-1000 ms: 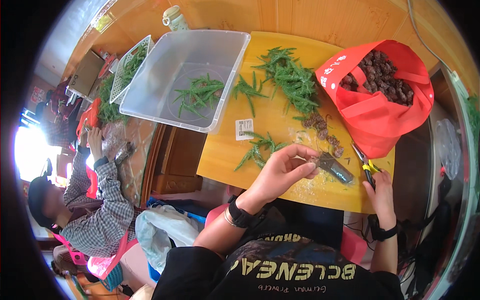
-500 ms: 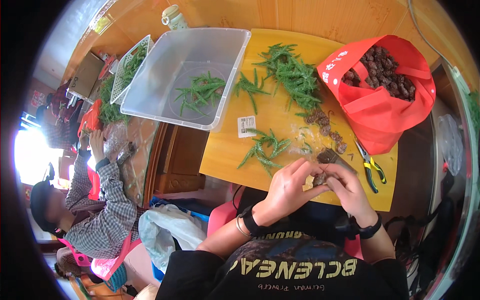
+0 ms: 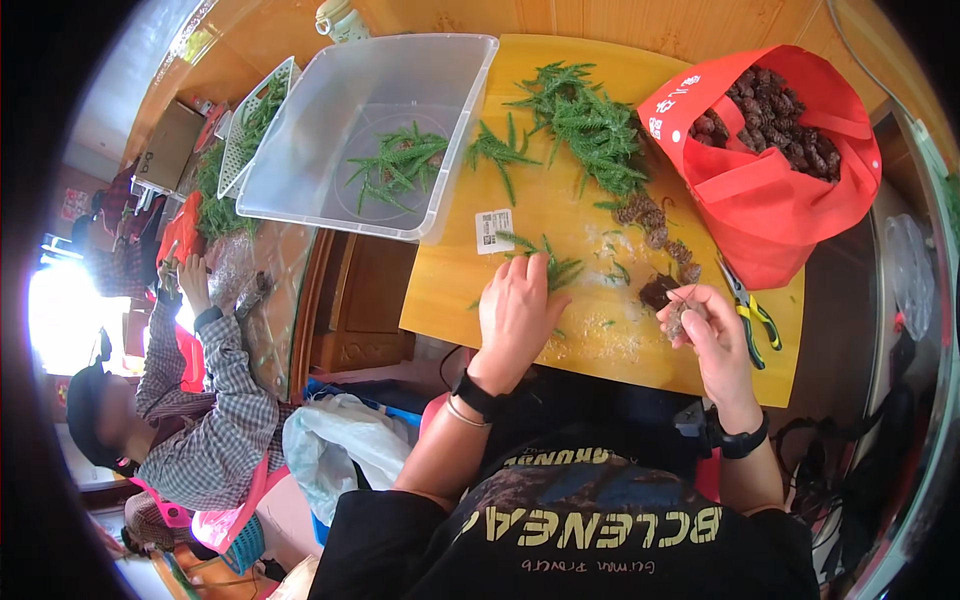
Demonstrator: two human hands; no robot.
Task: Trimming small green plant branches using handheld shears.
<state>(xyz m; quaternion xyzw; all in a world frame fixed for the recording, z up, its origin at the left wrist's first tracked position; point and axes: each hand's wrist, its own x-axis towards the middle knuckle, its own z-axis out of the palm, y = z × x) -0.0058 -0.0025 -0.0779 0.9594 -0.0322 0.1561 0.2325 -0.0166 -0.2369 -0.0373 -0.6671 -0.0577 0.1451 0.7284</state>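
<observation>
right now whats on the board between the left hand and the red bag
In the head view, between left hand and red bag lie a trail of pine cones and green sprigs.

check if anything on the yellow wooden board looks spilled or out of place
Pale crumbs are scattered over the yellow wooden board between the left hand and the right hand. A clear plastic bin juts past the board's left edge. Small brown pine cones trail loose from the red fabric bag.

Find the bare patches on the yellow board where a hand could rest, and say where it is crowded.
Free: the board strip between the clear bin and the left hand, and its near edge between both hands. Crowded: the middle and far side, with green sprigs, pine cones and pliers by the red bag.
</observation>
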